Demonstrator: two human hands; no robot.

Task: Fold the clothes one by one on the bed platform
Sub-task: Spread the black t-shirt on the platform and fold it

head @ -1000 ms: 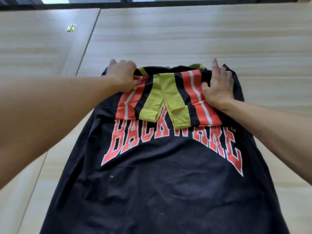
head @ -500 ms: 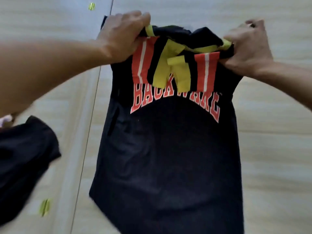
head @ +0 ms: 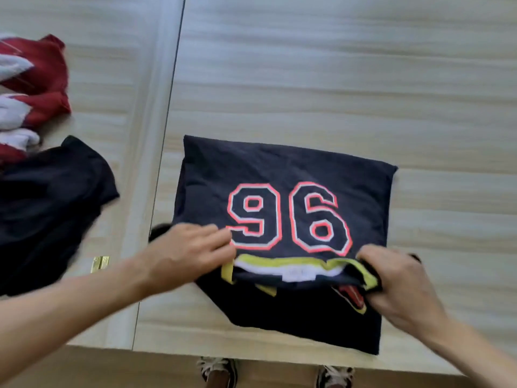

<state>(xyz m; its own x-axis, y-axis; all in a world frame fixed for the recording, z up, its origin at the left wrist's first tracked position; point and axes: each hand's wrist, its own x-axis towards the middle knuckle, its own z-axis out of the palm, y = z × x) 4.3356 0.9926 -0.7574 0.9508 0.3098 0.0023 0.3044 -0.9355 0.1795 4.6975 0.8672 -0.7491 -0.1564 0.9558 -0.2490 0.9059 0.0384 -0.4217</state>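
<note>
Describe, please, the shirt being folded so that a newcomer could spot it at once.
On the pale wooden bed platform, look at the middle. The navy shirt lies there folded, left hand and right hand holding its near edge. Unlike the plain dark garment and the red-and-white garment to the left, it shows a big 96.
</note>
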